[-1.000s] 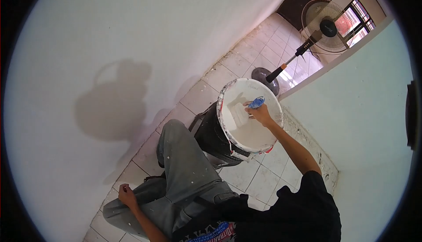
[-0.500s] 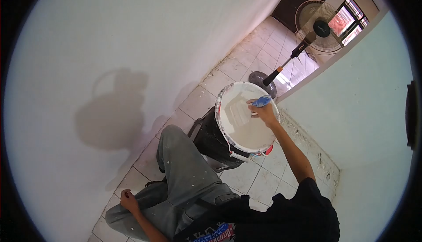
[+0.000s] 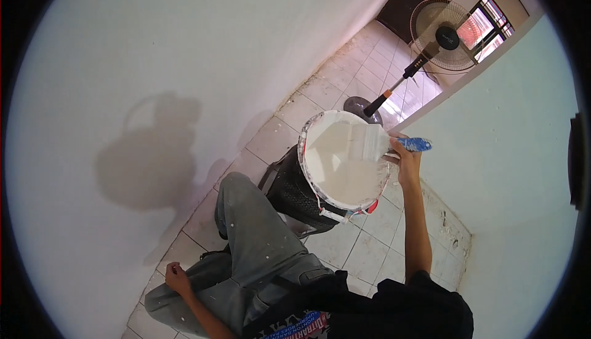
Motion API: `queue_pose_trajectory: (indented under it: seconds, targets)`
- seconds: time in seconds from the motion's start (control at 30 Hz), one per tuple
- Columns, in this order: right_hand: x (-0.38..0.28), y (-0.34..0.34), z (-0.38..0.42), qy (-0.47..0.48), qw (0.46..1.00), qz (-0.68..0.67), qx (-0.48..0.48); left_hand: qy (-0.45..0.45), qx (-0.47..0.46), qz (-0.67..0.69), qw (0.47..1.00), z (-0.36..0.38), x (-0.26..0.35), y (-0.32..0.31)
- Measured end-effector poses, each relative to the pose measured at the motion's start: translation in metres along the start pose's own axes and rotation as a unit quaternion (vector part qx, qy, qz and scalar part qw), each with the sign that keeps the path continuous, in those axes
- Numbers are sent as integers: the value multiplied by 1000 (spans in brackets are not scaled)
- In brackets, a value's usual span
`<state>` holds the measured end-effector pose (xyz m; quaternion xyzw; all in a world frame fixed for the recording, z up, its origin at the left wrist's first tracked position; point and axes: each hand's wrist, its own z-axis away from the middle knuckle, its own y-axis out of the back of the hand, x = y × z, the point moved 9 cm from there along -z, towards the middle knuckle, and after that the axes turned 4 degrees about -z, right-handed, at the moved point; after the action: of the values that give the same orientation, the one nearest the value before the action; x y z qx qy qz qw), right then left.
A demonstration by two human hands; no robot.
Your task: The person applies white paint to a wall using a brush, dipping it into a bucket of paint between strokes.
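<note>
Head view — right hand (image 3: 406, 160) grips paintbrush (image 3: 370, 143) over bucket (image 3: 316, 141).

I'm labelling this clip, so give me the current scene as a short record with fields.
Right hand: gripping a brush
Brush: blue handle, white-coated bristles, over the bucket's opening
Bucket: open, holding whitish paint
Left hand: fingers curled, at the gray trousers
Background: standing fan beyond the bucket
</note>
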<state>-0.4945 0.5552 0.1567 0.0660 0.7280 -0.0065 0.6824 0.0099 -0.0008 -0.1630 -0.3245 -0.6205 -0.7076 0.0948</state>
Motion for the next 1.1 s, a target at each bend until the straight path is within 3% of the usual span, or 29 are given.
queue_pose_trajectory:
  seconds: [0.23,0.43,0.73,0.8,0.83,0.87,0.93,1.0,1.1]
  targets:
    - [28,23,14,-25,995,-69,65,24,-8,9,1000,2,3,4]
    - [50,40,15,-53,979,-191,43,-16,20,36,999,0,3,2]
    - [76,53,4,-90,895,-435,44,-14,19,18,1000,3,1,0]
    - [79,72,-6,-37,909,-415,4,15,13,-39,999,9,-10,-10]
    - [87,75,-17,-55,877,-473,-70,20,35,-36,999,17,23,12]
    - [79,75,-12,-20,917,-397,30,-9,46,-59,997,9,12,6]
    - [91,79,-52,-5,900,-436,1,5,42,-3,999,11,14,6]
    - [39,31,-53,10,887,-462,-6,23,59,-32,997,4,4,-2]
    - [-58,-56,-54,122,881,-454,-63,28,75,-4,997,0,-1,-9]
